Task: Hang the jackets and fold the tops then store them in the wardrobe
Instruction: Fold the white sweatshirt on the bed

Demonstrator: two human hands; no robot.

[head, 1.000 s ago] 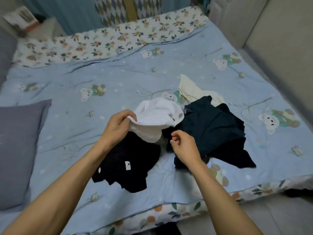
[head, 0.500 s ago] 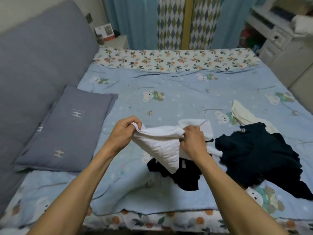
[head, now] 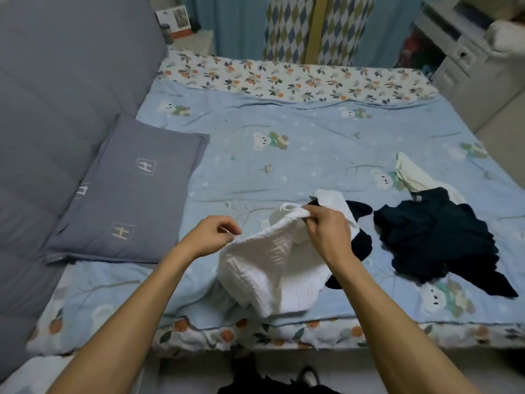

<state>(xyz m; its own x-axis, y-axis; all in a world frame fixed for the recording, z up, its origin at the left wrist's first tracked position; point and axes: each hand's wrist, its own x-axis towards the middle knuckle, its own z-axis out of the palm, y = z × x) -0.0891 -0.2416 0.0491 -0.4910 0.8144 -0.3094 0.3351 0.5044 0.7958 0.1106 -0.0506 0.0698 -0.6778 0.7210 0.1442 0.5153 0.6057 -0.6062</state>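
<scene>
While our left hand (head: 211, 236) pinches one edge of the white top (head: 272, 268) and our right hand (head: 326, 234) grips another above the bed (head: 312, 143), we judge the task barely begun, with the dark garments (head: 434, 240) beside it unfolded and nothing stored.

Both bare forearms reach forward from the bottom edge. The left hand (head: 211, 236) is held palm down, its fingers curled and its fingertips pinching. The right hand (head: 326, 233) is a little higher, with fingers curled in a grip.
</scene>
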